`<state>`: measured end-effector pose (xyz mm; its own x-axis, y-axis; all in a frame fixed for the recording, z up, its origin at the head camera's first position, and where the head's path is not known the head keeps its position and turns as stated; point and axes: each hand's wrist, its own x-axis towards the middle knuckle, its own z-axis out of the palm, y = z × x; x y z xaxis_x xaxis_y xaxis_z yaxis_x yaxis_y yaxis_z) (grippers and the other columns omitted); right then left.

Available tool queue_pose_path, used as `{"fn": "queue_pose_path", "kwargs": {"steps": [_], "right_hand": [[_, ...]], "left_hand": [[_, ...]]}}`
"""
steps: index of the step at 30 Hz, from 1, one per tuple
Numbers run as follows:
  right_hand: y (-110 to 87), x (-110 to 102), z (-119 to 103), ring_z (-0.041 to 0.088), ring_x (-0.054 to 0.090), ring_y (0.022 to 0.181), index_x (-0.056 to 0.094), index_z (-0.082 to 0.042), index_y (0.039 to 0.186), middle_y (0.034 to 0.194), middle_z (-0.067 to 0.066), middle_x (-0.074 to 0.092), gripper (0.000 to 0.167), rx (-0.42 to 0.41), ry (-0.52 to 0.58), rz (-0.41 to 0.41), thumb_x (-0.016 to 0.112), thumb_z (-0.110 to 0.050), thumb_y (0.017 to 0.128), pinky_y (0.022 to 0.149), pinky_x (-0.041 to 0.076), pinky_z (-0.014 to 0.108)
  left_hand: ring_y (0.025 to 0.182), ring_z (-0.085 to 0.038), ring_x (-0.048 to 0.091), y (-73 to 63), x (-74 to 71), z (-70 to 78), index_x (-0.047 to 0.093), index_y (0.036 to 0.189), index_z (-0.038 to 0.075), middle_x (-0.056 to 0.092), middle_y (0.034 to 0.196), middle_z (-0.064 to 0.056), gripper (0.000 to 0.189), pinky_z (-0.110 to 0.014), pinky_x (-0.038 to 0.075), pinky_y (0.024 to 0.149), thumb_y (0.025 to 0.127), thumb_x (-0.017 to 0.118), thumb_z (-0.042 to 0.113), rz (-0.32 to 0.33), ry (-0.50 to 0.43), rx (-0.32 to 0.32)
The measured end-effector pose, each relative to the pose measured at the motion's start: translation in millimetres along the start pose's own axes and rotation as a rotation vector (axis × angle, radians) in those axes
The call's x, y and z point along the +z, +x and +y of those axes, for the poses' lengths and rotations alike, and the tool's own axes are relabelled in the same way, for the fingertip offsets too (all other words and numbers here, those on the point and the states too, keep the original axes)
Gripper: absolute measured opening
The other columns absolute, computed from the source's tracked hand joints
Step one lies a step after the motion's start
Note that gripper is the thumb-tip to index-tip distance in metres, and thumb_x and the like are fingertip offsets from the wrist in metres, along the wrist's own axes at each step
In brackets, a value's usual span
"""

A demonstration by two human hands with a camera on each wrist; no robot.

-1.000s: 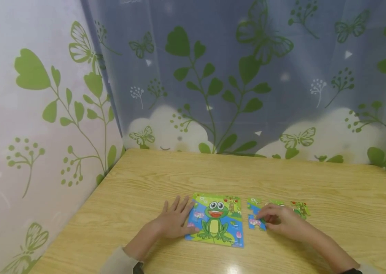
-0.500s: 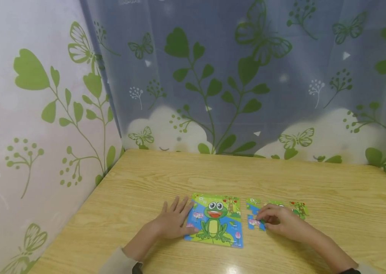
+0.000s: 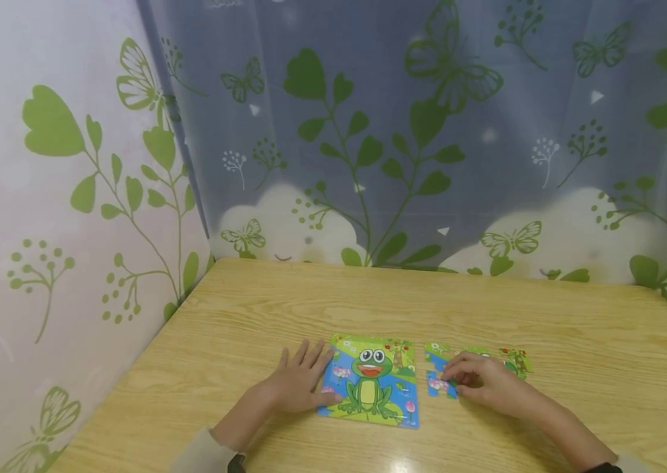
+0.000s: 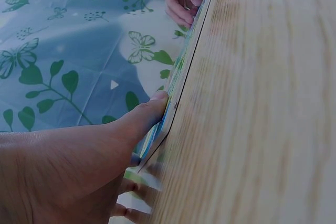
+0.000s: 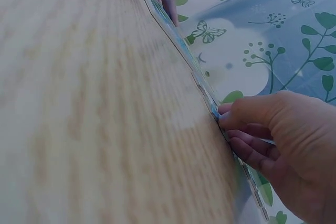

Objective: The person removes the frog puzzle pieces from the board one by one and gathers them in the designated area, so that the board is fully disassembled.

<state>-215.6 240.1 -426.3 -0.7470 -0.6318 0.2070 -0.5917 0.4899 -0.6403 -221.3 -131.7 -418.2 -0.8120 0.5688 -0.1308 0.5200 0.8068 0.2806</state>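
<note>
A square frog puzzle [image 3: 370, 387] lies flat on the wooden table, its picture whole. My left hand [image 3: 298, 386] rests at its left side with fingers spread and the thumb over the lower left part; in the left wrist view the thumb [image 4: 152, 108] presses on the board's top. Right of it, my right hand [image 3: 489, 386] curls its fingers and pinches a blue puzzle piece [image 3: 437, 383] with a pink lotus on it. Joined pieces of a second frog picture [image 3: 516, 358] stretch behind and under that hand, which hides their middle. The right wrist view shows thumb and finger at the thin edge.
The wood-grain table [image 3: 368, 295] runs back to a blue curtain [image 3: 380, 131] printed with leaves and butterflies. A pale printed curtain [image 3: 73, 197] borders the table's left side. A narrow gap separates the square puzzle from the pieces on the right.
</note>
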Motion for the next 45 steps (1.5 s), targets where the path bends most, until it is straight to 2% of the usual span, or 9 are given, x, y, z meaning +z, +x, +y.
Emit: {"fn": "queue_pose_path", "kwargs": {"steps": [6, 10, 13, 18, 25, 28, 31, 35, 45], "right_hand": [[2.6, -1, -7, 0.014, 0.056, 0.082, 0.063, -0.008, 0.103, 0.104, 0.005, 0.057, 0.018, -0.073, -0.024, 0.051, 0.062, -0.001, 0.086, 0.069, 0.05, 0.026], [12.1, 0, -22, 0.008, 0.055, 0.082, 0.062, -0.009, 0.105, 0.1, 0.0, 0.056, 0.019, -0.045, -0.066, 0.064, 0.062, -0.004, 0.087, 0.067, 0.049, 0.026], [24.9, 3, -33, 0.009, 0.054, 0.083, 0.062, -0.009, 0.107, 0.1, -0.001, 0.057, 0.02, -0.032, -0.081, 0.049, 0.063, -0.007, 0.087, 0.066, 0.049, 0.027], [52.2, 17, -46, 0.017, 0.056, 0.085, 0.063, -0.006, 0.107, 0.1, 0.002, 0.059, 0.023, -0.066, -0.119, 0.02, 0.064, -0.006, 0.085, 0.07, 0.049, 0.03], [78.6, 40, -62, 0.027, 0.055, 0.096, 0.061, -0.004, 0.111, 0.11, 0.01, 0.056, 0.029, 0.026, -0.159, -0.052, 0.065, -0.012, 0.084, 0.076, 0.049, 0.037], [83.4, 48, -66, 0.031, 0.052, 0.102, 0.062, -0.005, 0.113, 0.115, 0.012, 0.055, 0.032, 0.067, -0.173, -0.052, 0.067, -0.017, 0.084, 0.081, 0.047, 0.044], [86.1, 53, -67, 0.033, 0.05, 0.106, 0.063, -0.008, 0.112, 0.115, 0.011, 0.055, 0.033, 0.071, -0.191, -0.043, 0.069, -0.019, 0.082, 0.082, 0.045, 0.049], [86.4, 57, -63, 0.031, 0.049, 0.105, 0.064, -0.009, 0.111, 0.114, 0.01, 0.055, 0.032, 0.052, -0.193, -0.035, 0.07, -0.018, 0.08, 0.082, 0.045, 0.051], [86.5, 61, -53, 0.025, 0.048, 0.102, 0.061, -0.012, 0.112, 0.111, 0.005, 0.05, 0.033, 0.05, -0.095, -0.027, 0.07, -0.017, 0.08, 0.081, 0.046, 0.047]], "left_hand": [[0.134, -0.041, 0.001, 0.5, -0.6, 1.4, 0.016, 0.147, 0.006, 0.008, 0.151, -0.018, 0.086, -0.064, 0.002, 0.099, 0.088, 0.039, 0.063, 0.003, 0.0, 0.004], [0.134, -0.041, 0.001, -0.7, -2.6, 3.1, 0.015, 0.147, 0.006, 0.008, 0.151, -0.018, 0.085, -0.063, 0.002, 0.1, 0.088, 0.04, 0.062, -0.005, 0.008, -0.007], [0.134, -0.041, 0.001, -2.2, -3.7, 3.8, 0.015, 0.147, 0.006, 0.008, 0.15, -0.018, 0.085, -0.063, 0.002, 0.1, 0.088, 0.041, 0.061, -0.007, 0.001, -0.01], [0.134, -0.042, 0.001, -3.7, -4.4, 3.8, 0.015, 0.147, 0.005, 0.008, 0.15, -0.019, 0.085, -0.064, 0.002, 0.099, 0.088, 0.042, 0.061, -0.006, -0.01, -0.01], [0.134, -0.041, 0.001, -3.3, -2.7, 2.9, 0.016, 0.147, 0.006, 0.008, 0.15, -0.018, 0.084, -0.064, 0.003, 0.099, 0.089, 0.041, 0.061, -0.004, 0.004, -0.005], [0.134, -0.042, 0.001, -2.8, -2.7, 2.6, 0.015, 0.147, 0.006, 0.008, 0.15, -0.018, 0.084, -0.064, 0.002, 0.099, 0.089, 0.041, 0.061, -0.004, 0.002, -0.003], [0.134, -0.042, 0.002, -2.2, -2.7, 2.5, 0.016, 0.147, 0.006, 0.009, 0.15, -0.019, 0.084, -0.064, 0.003, 0.099, 0.088, 0.041, 0.061, -0.001, 0.003, 0.0], [0.134, -0.042, 0.002, -1.1, -2.3, 2.3, 0.016, 0.147, 0.006, 0.009, 0.15, -0.019, 0.085, -0.064, 0.003, 0.099, 0.088, 0.041, 0.061, 0.001, 0.012, 0.001], [0.134, -0.042, 0.001, -2.2, -3.3, 2.9, 0.016, 0.147, 0.006, 0.008, 0.15, -0.019, 0.084, -0.064, 0.003, 0.099, 0.089, 0.041, 0.061, -0.004, 0.001, 0.0]]}}
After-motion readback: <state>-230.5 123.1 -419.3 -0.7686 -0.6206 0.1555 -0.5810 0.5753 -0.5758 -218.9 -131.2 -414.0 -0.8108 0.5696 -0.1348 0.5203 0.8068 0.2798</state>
